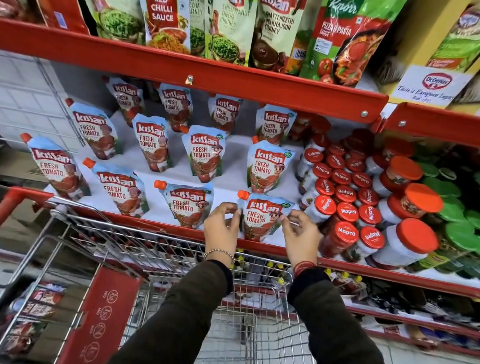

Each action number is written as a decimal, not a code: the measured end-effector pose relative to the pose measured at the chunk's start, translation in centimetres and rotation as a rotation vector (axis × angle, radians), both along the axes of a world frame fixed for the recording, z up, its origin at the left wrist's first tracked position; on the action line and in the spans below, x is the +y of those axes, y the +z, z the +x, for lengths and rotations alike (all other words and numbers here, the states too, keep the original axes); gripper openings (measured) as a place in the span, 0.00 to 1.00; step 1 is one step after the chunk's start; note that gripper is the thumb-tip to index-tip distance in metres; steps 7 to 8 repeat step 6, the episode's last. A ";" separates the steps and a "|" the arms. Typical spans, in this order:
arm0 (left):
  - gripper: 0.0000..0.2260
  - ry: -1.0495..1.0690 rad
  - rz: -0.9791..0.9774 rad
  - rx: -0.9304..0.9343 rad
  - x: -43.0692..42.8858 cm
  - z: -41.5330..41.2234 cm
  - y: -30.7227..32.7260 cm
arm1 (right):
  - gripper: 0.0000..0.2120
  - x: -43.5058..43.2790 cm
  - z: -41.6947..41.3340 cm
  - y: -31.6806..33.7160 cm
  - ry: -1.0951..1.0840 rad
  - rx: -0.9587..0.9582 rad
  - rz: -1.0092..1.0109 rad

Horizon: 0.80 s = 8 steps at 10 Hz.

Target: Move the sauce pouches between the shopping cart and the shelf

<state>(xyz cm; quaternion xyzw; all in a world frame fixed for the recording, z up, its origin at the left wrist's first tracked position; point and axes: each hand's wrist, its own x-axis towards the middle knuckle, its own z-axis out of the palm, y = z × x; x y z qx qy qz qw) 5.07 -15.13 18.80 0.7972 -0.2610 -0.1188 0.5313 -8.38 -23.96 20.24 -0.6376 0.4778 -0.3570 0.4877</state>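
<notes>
Front-row sauce pouch [261, 217] pinched at its upper corners by left hand [222, 227] and right hand [301, 237] — toppling onto the crowded jars [343, 221] is risked if released off-balance.

Both arms extended forward, dark sleeves to the wrists. Left hand [222, 227] raised, fingers curled, thumb and fingertips pinched together. Right hand [301, 237] level with it, likewise pinched. Beaded bracelet on left wrist; red threads on right wrist.
</notes>
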 end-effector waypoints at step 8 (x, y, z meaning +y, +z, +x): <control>0.10 -0.092 -0.412 -0.185 2.8 -1.7 10.4 | 0.14 2.2 -6.4 15.1 -0.178 -0.266 -0.655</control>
